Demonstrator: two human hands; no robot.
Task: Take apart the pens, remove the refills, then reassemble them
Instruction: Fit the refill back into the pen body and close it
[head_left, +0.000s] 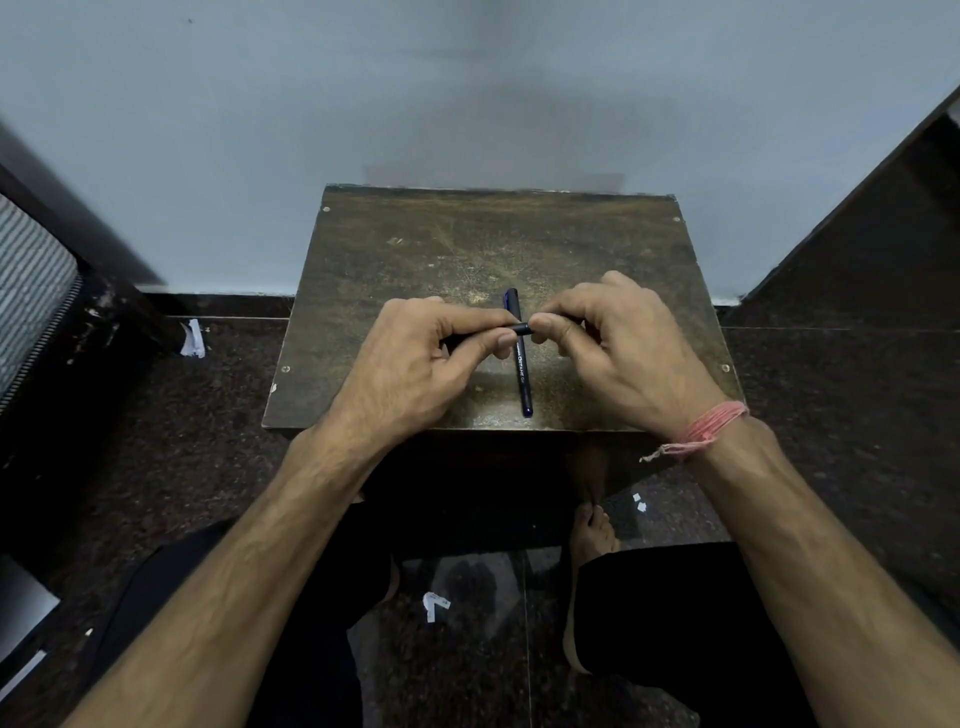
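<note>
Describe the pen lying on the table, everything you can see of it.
The pen on the table is slim, dark and looks like plastic, with white lettering along its barrel and a blue tip at the near end. It looks whole and lies flat, pointing away from the person, between the two hands. The pen held above crosses over it; whether they touch is unclear.

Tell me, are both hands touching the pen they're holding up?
Touching. The head view shows the left hand and right hand each pinching an end of the held pen, fingertips pressed on its dark barrel, above the other pen lying on the table.
</note>
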